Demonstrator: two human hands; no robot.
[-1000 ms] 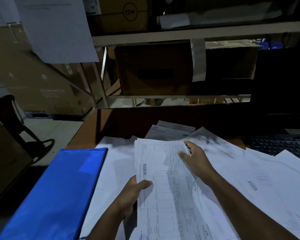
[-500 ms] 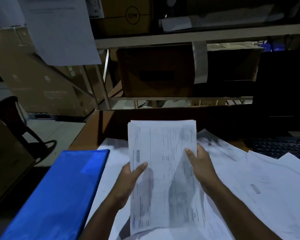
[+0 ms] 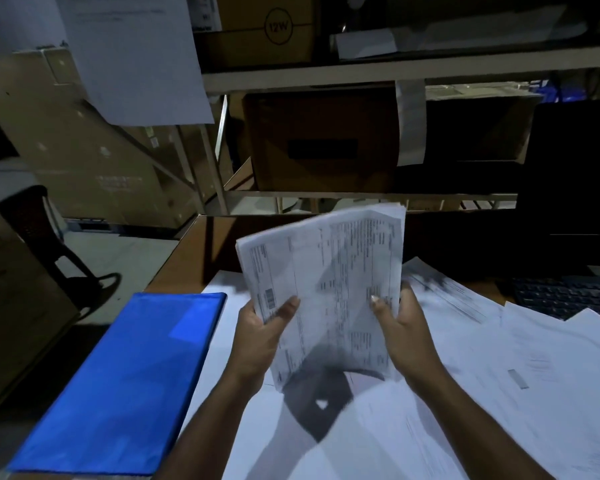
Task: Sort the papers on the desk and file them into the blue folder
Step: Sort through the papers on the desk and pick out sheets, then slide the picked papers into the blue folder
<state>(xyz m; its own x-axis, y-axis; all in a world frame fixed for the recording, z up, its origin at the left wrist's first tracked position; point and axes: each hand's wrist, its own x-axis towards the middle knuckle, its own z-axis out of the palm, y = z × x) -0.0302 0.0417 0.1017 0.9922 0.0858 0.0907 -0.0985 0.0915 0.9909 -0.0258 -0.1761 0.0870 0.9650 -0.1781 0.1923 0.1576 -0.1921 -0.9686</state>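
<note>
Gripping a stack of printed papers [image 3: 326, 289] from both sides, the person holds it raised above the tabletop [image 3: 201, 251], its upper edge tipped toward one o'clock. The left hand [image 3: 260, 337] pinches the stack's lower left edge, thumb lying across the printed face near a barcode and the other fingers hidden behind the sheets. The right hand [image 3: 400, 327] clamps the right edge at about three o'clock of the stack, thumb on the front, fingers curled round the back. Under the stack a dark shadow falls on the loose sheets [image 3: 499, 375] that cover the tabletop from the centre out to four o'clock, overlapping one another untidily. The blue folder [image 3: 125, 382] lies closed and flat at eight o'clock of the hands, just beside the loose sheets, its near end at the tabletop's left edge. A dark keyboard [image 3: 568, 296] sits at three o'clock, partly covered by paper corners. Metal shelving [image 3: 361, 72] with cardboard boxes [image 3: 323, 140] stands at twelve o'clock behind the tabletop, and a large white sheet [image 3: 132, 53] hangs at eleven o'clock.
</note>
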